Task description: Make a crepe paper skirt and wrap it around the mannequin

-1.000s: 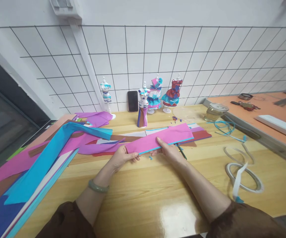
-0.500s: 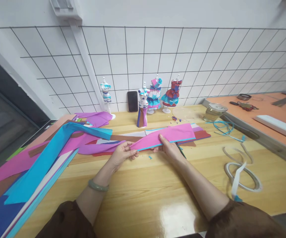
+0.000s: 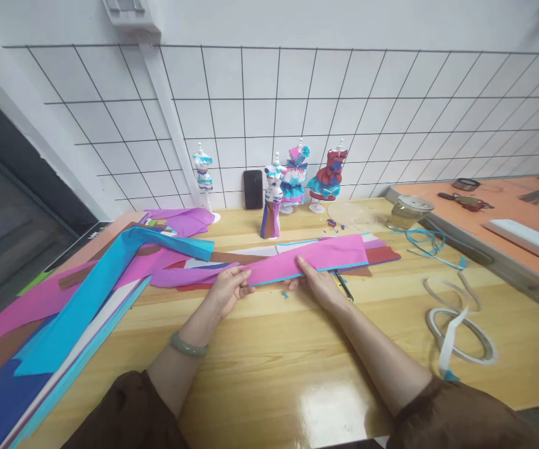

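A long pink strip (image 3: 329, 252), looking like crepe paper with a thin blue edge along its near side, is held above the wooden table. My left hand (image 3: 228, 288) pinches its left end between thumb and fingers. Around its near edge, about midway, my right hand (image 3: 313, 280) is closed, thumb on top and fingers underneath. Beneath and behind the strip lie layered brown, white, purple and red strips (image 3: 384, 255). A dark pen-like tool (image 3: 344, 287) shows partly beside my right hand. Small blue scraps (image 3: 285, 295) lie just in front.
Several small dressed mannequins (image 3: 273, 199) stand along the tiled wall near a black phone (image 3: 253, 190). Coloured strips (image 3: 82, 299) spread over the left side. At right are a glass cup (image 3: 407, 213), blue cord (image 3: 425, 242) and a white tape roll (image 3: 481, 352).
The pink strip's left end has been drawn slightly straighter between my hands. The whole view has shifted a little; both hands keep their hold.
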Demonstrator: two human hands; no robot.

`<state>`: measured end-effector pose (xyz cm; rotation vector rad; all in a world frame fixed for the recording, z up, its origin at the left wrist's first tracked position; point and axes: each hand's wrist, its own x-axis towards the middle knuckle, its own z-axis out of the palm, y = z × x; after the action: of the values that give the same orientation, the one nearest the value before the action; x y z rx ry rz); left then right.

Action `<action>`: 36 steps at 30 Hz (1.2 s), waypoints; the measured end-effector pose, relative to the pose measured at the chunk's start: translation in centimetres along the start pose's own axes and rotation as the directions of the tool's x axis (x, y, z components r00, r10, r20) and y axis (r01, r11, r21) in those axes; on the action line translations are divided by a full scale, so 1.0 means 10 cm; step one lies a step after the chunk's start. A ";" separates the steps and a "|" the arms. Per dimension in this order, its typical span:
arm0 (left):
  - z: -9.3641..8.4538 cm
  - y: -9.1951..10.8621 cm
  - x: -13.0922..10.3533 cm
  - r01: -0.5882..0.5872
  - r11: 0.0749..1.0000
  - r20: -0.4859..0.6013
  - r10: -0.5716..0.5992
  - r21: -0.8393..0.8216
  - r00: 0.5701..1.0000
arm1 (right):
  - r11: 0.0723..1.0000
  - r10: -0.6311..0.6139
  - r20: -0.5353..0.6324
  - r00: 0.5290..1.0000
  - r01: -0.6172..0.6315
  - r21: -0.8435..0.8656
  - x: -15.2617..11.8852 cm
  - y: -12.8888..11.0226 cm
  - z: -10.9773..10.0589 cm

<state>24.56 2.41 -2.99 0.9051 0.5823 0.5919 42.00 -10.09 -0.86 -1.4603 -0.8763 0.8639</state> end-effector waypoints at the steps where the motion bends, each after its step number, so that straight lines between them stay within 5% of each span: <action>1: -0.01 0.00 0.01 -0.005 1.000 -0.007 0.005 -0.014 1.000 | 1.000 0.003 0.000 1.000 -0.003 -0.013 -0.01 -0.02 0.00; 6: -0.03 0.00 0.03 -0.047 0.992 -0.017 0.046 -0.121 0.999 | 1.000 0.011 -0.010 1.000 -0.012 -0.024 -0.04 -0.04 0.01; 11: -0.03 0.01 0.04 -0.088 0.990 -0.080 0.080 -0.106 0.994 | 0.984 0.035 -0.058 0.998 -0.024 0.179 0.07 0.10 -0.03; 20: -0.07 0.06 0.08 -0.301 0.953 -0.277 0.295 0.021 0.915 | 0.961 -0.050 -0.239 0.970 0.112 0.254 0.16 0.04 -0.19; 29: -0.16 0.10 0.12 -0.399 0.914 -0.398 0.392 0.068 0.829 | 0.919 -0.213 -0.470 0.857 0.339 0.202 0.05 -0.16 -0.30; 36: -0.24 0.17 0.15 -0.417 0.905 -0.475 0.403 0.082 0.782 | 0.839 -0.218 -0.673 0.707 0.488 0.241 0.08 -0.21 -0.50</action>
<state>23.59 5.54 -3.00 0.8631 0.8291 1.2470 46.76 -11.44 1.56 -1.0376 -0.4092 0.1928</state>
